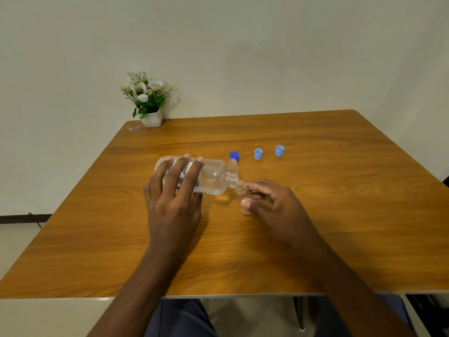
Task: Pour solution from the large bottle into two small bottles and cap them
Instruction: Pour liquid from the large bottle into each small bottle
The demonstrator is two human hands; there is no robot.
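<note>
My left hand [173, 198] grips the large clear bottle [213, 177], tipped on its side with its open neck pointing right. That neck meets the mouth of a small clear bottle [241, 193], which my right hand [272, 203] holds tilted just above the table. A second small clear bottle [232, 165] stands uncapped right behind the large bottle's neck. Farther back lie a dark blue cap [234, 155] and two light blue caps [258, 153] [279, 150], all loose on the wooden table [340, 215].
A white pot of white flowers [148, 103] stands at the table's far left corner, with a small scrap [133, 128] beside it. The near table edge runs just above my lap.
</note>
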